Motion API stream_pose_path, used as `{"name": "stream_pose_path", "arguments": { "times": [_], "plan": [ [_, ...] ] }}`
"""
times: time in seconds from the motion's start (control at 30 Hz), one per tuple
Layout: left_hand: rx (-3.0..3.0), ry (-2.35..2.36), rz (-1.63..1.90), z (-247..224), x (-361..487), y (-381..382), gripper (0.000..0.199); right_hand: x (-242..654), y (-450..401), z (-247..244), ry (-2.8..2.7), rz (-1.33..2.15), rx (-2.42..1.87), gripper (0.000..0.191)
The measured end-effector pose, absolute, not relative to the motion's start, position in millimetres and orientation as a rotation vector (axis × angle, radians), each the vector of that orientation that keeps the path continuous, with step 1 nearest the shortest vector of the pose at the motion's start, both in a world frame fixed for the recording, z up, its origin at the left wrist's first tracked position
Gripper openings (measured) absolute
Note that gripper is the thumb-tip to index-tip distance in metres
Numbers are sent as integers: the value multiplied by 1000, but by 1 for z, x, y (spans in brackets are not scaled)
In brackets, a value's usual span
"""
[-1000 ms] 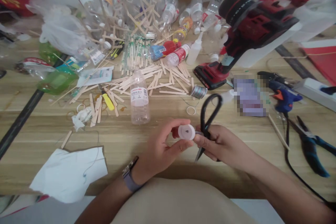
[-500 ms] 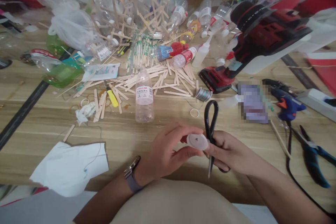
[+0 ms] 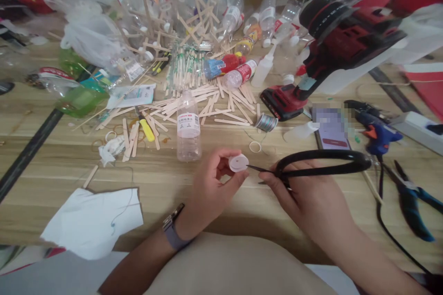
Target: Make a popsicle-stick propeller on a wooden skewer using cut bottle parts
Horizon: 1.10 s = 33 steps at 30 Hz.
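Left hand [image 3: 216, 184] pinches a small white cap [image 3: 238, 163] between thumb and fingers, right hand [image 3: 311, 193] grips black-handled scissors [image 3: 323, 162] with a blade tip at the cap's edge, can't tell if touching; hands apart, cap between them, near the table's front. Just beyond stands a clear bottle [image 3: 188, 129], with wooden sticks [image 3: 173, 107] scattered behind and beside it, a yellow-handled tool [image 3: 147, 130] to its left and a thread spool [image 3: 266, 122] to its right. Farther right are a red-and-black drill [image 3: 346, 37], phone [image 3: 332, 133], blue glue gun [image 3: 380, 137] and pliers [image 3: 410, 198]; white paper [image 3: 95, 221] lies front left.
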<state>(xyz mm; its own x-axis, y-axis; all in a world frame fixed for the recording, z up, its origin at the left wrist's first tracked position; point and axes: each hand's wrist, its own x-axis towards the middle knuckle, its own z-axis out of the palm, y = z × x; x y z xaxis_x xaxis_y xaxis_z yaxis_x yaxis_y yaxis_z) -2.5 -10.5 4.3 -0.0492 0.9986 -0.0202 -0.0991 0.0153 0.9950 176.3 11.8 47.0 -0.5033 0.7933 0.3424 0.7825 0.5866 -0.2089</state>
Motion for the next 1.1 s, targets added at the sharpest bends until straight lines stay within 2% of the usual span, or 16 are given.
{"name": "stream_pose_path", "arguments": {
  "times": [0.17,0.37,0.87,1.1],
  "plan": [
    [1027,1078,1205,7,-2,-12,29,173,14,46,-2473,-333,-1263,41],
    [836,896,1171,9,-3,-9,34,176,13,46,-2537,-499,-1203,48],
    [787,840,1143,3,-3,-6,33,177,15,52,-2584,-468,-1147,47],
    [910,949,1168,2,-5,-9,31,179,22,50,-2675,-44,-1251,59]
  ]
}}
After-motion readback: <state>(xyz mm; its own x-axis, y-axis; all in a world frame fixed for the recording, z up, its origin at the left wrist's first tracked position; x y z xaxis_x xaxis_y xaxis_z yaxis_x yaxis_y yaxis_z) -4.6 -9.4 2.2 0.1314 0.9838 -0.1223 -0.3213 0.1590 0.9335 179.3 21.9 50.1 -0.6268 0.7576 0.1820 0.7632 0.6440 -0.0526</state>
